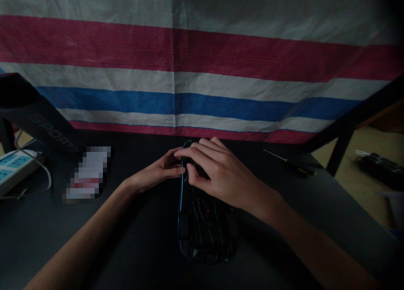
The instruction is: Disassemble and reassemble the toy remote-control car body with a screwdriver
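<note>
A dark toy car (208, 231) with a blue edge lies wheels-up on the black table in front of me, its underside showing. My left hand (160, 168) is closed on the car's left side near the far end, thumb and fingertips at the edge by the far left wheel. From the right, my right hand (217, 166) curls over the far part of the car, with its fingertips close to those of my left hand. My hands hide much of the car's far end, and dim light blurs the detail of its underside.
A screwdriver (299, 168) rests on the table (132, 248) to the right. On the left are a pixelated object (90, 172), a white power strip (19, 168) with a cable, and a dark item marked SPORT (47, 121). A striped sheet (176, 62) hangs behind.
</note>
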